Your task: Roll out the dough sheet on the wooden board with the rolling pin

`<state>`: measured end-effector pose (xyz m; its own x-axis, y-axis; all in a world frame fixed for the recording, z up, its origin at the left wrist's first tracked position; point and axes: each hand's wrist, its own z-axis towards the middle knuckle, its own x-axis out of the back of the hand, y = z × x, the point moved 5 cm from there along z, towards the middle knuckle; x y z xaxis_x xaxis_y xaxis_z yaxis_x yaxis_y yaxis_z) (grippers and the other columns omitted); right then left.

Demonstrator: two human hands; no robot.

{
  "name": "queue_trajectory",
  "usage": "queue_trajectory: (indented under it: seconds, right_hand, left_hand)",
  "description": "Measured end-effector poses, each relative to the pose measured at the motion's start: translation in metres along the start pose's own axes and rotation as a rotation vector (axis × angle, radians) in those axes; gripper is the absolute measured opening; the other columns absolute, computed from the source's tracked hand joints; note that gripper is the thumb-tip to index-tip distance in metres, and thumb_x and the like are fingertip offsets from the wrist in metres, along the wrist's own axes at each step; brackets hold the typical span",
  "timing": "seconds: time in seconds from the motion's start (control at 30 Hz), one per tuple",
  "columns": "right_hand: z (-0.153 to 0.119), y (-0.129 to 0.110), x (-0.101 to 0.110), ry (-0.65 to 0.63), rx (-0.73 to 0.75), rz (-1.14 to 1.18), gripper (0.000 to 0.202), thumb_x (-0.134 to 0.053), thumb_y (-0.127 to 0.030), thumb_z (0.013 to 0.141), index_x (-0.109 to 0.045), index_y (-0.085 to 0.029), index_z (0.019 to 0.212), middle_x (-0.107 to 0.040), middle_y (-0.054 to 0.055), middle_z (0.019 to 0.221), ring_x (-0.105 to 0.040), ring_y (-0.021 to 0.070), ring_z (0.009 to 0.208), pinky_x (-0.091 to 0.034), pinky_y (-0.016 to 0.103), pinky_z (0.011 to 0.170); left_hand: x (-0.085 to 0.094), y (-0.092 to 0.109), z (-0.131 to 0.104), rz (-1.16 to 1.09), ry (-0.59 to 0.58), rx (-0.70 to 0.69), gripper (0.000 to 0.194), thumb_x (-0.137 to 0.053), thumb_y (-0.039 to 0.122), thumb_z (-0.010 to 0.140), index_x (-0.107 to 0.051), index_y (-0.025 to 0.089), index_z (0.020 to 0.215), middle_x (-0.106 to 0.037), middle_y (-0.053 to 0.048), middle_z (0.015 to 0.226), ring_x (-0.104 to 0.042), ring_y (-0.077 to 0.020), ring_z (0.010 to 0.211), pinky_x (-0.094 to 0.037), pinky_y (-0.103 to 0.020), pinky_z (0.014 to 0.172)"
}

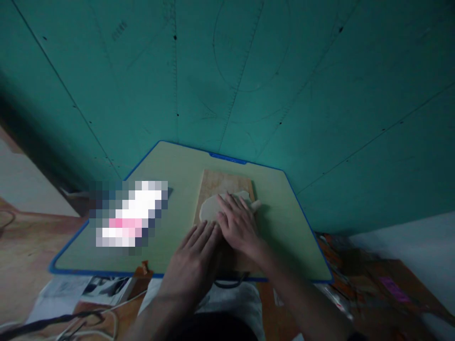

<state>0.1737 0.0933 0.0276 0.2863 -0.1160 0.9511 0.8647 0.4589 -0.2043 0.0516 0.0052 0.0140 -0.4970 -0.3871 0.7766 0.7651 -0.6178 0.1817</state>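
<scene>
A flat, pale sheet that looks like dough (209,207) lies on a wooden board (227,180). My right hand (238,220) rests over the sheet's right part, fingers stretched out and pressing on it. At the near edge of the sheet is my left hand (199,244), its fingers laid out flat and side by side, with the tips by the sheet's rim. A narrow pale end (256,205) pokes out past the board's right edge. The near part of the board is mostly hidden by my hands and wrists.
The board lies on a pale green tabletop (181,166) with a blue rim. At left a blurred-out bright object (142,203) sits on the table. A green wall (199,71) rises behind. Cables (103,322) lie below left; cardboard boxes (398,284) stand below right.
</scene>
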Motion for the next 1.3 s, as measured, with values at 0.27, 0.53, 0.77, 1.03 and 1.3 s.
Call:
queue_trajectory:
  seconds: [0.27,0.53,0.77,1.03,1.3]
  right_hand:
    - [0.07,-0.012,-0.011,-0.171,-0.054,0.037,0.051,-0.041,-0.033,0.103,-0.046,-0.013,0.15,-0.04,0.015,0.16,-0.032,0.0266,0.15,-0.02,0.047,0.125]
    - [-0.023,-0.004,0.003,-0.059,0.07,-0.014,0.051,-0.04,-0.03,0.1,-0.051,-0.014,0.147,-0.044,0.015,0.157,-0.032,0.0309,0.149,-0.019,0.054,0.124]
    - [0.062,-0.012,-0.018,-0.142,0.001,0.05,0.05,-0.043,-0.027,0.099,-0.051,-0.013,0.147,-0.046,0.017,0.156,-0.036,0.0288,0.147,-0.021,0.049,0.124]
    - [0.075,0.015,0.006,0.194,-0.095,0.704,0.036,-0.039,-0.025,0.091,-0.064,-0.016,0.116,-0.068,0.012,0.124,-0.06,0.0197,0.119,-0.046,0.034,0.103]
    - [-0.039,0.04,0.013,-0.088,-0.003,1.093,0.038,-0.044,-0.036,0.085,-0.028,-0.026,0.052,-0.026,-0.007,0.048,-0.026,0.0112,0.047,-0.024,0.028,0.048]
  left_hand:
    - [0.024,-0.027,0.003,-0.079,0.038,0.112,0.045,-0.049,0.023,0.098,-0.049,0.013,0.142,-0.064,-0.019,0.135,-0.058,-0.0322,0.131,-0.06,-0.049,0.097]
    - [0.038,-0.028,-0.01,-0.176,0.097,0.218,0.035,-0.049,0.022,0.098,-0.053,0.016,0.133,-0.065,-0.016,0.13,-0.06,-0.0287,0.128,-0.059,-0.047,0.099]
    - [0.045,-0.037,-0.001,-0.143,0.061,0.243,0.036,-0.047,0.024,0.099,-0.052,0.018,0.134,-0.062,-0.016,0.134,-0.058,-0.0291,0.129,-0.057,-0.049,0.099]
    - [0.012,-0.037,0.024,0.048,-0.118,0.084,0.041,-0.045,0.02,0.098,-0.052,0.013,0.138,-0.062,-0.02,0.136,-0.058,-0.0321,0.13,-0.056,-0.048,0.098]
    - [-0.025,-0.029,0.059,0.18,-0.285,0.033,0.045,-0.047,0.027,0.098,-0.051,0.006,0.138,-0.055,-0.026,0.145,-0.05,-0.034,0.139,-0.045,-0.047,0.11]
